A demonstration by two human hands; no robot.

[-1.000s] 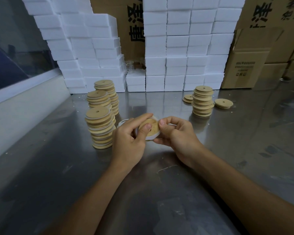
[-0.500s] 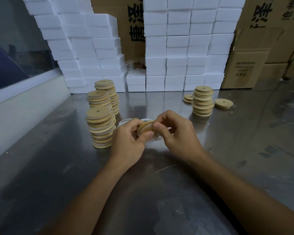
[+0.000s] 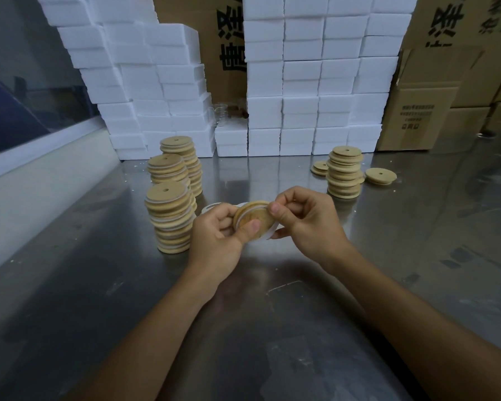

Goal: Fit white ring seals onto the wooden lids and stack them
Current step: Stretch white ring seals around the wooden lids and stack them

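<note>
Centrally, above the steel table (image 3: 359, 285), both hands hold one wooden lid (image 3: 253, 219) tilted on edge. Left hand (image 3: 214, 241): fingers curled behind the lid, thumb pressed on its face. Right hand (image 3: 310, 224): thumb and forefinger pinch the white ring seal (image 3: 269, 233) at the lid's right rim; the seal appears partly seated, though the far side is hidden. Three stacks of sealed lids (image 3: 168, 218) stand just left of the hands. A stack of bare lids (image 3: 344, 172) stands behind on the right, near white foam blocks (image 3: 301, 82).
</note>
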